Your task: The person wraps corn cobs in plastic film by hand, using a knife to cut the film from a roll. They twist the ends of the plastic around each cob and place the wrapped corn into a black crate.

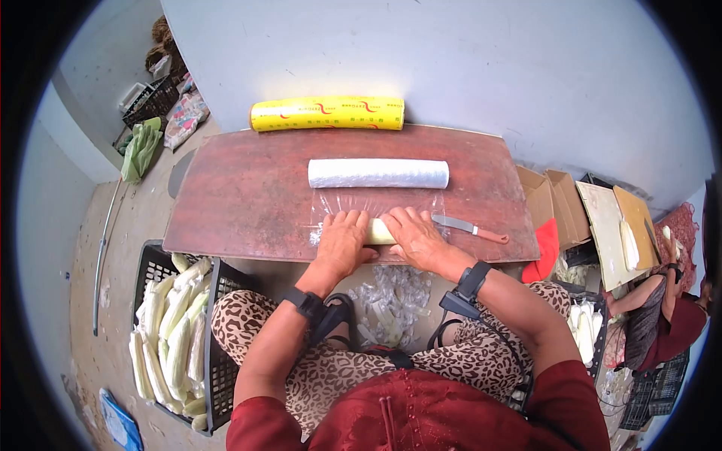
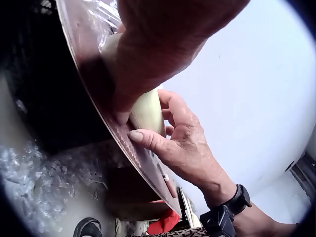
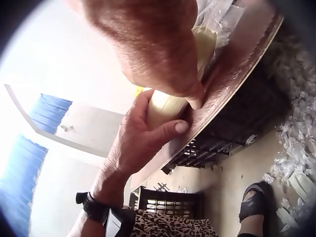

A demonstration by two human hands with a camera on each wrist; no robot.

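From here I have the left hand (image 1: 344,244) and the right hand (image 1: 415,239) both gripping the pale ear of corn (image 1: 380,231), fingers over its far side, thumbs on the near side. It lies at the near edge of the desk (image 1: 233,195), at 3 o'clock from my left hand and 9 from my right, neither nearer. Its long axis runs 9 to 3, roughly parallel to the film roll (image 1: 378,174) at 12 o'clock, clear film (image 1: 376,201) between them.
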